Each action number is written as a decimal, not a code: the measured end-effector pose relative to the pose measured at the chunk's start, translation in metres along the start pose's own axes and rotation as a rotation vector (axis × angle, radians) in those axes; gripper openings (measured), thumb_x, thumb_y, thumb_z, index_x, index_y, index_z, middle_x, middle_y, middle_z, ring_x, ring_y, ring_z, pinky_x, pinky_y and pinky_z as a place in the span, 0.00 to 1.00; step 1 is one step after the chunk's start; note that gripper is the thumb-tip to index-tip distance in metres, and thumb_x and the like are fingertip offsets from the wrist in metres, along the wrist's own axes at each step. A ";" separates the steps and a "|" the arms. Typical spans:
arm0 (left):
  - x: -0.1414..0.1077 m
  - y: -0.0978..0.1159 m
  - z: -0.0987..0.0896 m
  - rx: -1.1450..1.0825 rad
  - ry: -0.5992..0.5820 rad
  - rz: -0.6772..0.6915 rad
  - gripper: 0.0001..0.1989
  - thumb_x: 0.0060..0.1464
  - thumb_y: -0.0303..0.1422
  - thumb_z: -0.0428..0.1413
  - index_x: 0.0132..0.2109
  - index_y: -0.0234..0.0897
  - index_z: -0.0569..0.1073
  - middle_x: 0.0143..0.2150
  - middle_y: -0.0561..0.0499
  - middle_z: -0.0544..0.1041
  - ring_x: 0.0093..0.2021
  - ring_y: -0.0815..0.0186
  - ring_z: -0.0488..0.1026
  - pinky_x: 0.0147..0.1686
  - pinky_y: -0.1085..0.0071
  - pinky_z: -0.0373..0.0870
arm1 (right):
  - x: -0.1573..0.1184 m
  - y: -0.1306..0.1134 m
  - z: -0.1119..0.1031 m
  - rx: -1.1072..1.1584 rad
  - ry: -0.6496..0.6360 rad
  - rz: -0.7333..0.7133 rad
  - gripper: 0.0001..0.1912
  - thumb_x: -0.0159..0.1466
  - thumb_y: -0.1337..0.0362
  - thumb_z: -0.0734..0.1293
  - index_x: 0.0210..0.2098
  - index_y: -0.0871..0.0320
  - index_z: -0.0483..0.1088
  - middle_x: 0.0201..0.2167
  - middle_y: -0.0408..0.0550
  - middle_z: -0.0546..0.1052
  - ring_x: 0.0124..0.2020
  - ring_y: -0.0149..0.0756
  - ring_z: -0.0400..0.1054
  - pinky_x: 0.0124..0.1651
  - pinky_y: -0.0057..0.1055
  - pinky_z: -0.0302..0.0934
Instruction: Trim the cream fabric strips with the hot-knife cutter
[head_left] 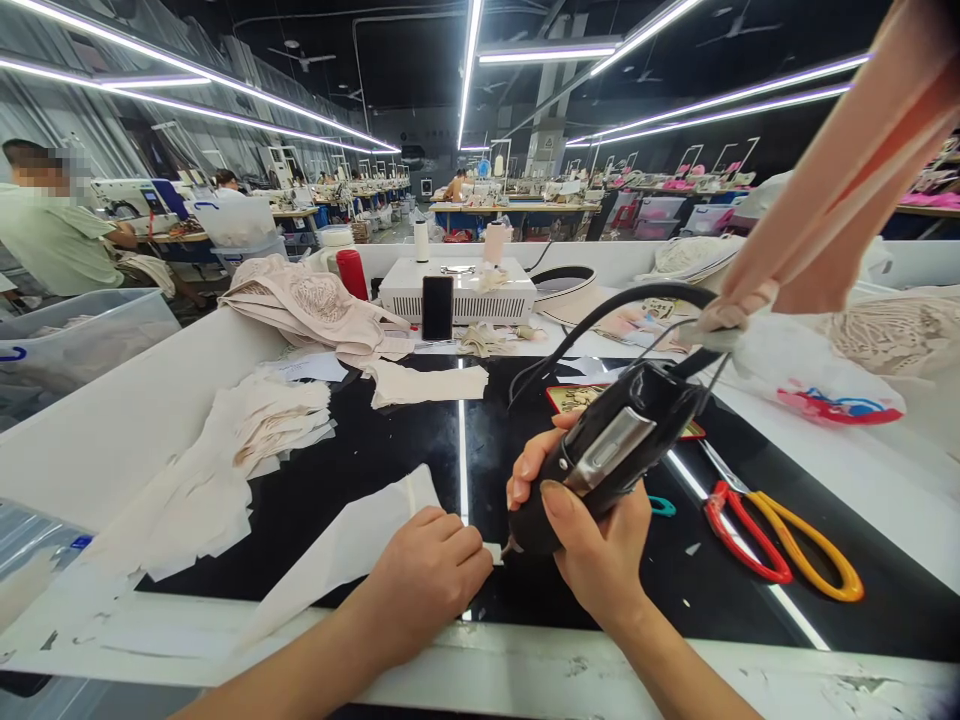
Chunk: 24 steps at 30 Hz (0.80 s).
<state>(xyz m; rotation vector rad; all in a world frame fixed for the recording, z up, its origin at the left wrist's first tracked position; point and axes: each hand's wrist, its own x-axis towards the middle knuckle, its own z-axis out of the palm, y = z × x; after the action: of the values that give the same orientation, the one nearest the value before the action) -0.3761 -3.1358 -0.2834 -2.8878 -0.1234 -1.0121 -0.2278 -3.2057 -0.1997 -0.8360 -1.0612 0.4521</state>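
My right hand (592,530) is wrapped round a black corded handheld tool (611,440) with a silver plate on its side. The tool is tilted, its narrow tip low over the black glassy work surface (390,445). Close to that tip, my left hand (431,565) is closed on a cream fabric piece (360,535). A small pale end of material pokes out past the left fingers, near the tip. I cannot tell whether the tip touches it. The left fingertips are mostly hidden under the hand.
A pink fabric strap (832,170) is tied at the tool's cord end. Scissors (780,530) with red and yellow handles lie right. Cream fabric pieces (210,470) are stacked left. A phone (437,308) leans on a white box (480,285) behind. A person (56,230) sits far left.
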 end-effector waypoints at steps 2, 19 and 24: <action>0.001 0.000 -0.001 0.003 0.004 -0.004 0.17 0.73 0.22 0.47 0.32 0.37 0.66 0.28 0.55 0.67 0.29 0.66 0.64 0.32 0.65 0.60 | 0.000 0.000 0.000 -0.002 0.003 0.002 0.20 0.65 0.55 0.77 0.51 0.48 0.68 0.32 0.38 0.76 0.24 0.30 0.71 0.26 0.29 0.70; -0.015 -0.013 -0.007 -0.154 -0.070 -0.111 0.11 0.73 0.27 0.51 0.39 0.37 0.73 0.34 0.53 0.76 0.36 0.63 0.74 0.36 0.66 0.65 | -0.004 0.000 -0.002 -0.018 -0.025 0.005 0.20 0.65 0.57 0.77 0.52 0.49 0.68 0.33 0.40 0.76 0.25 0.30 0.71 0.28 0.29 0.71; -0.018 -0.016 -0.011 -0.200 -0.038 -0.137 0.11 0.74 0.29 0.50 0.42 0.37 0.76 0.36 0.52 0.78 0.37 0.64 0.75 0.37 0.66 0.67 | -0.006 0.001 -0.007 -0.016 -0.038 0.017 0.19 0.66 0.59 0.76 0.53 0.48 0.69 0.33 0.41 0.76 0.27 0.32 0.72 0.29 0.30 0.71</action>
<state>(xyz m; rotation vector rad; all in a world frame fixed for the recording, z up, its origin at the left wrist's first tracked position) -0.3985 -3.1214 -0.2852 -3.1181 -0.2395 -1.0470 -0.2245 -3.2117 -0.2049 -0.8540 -1.0947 0.4766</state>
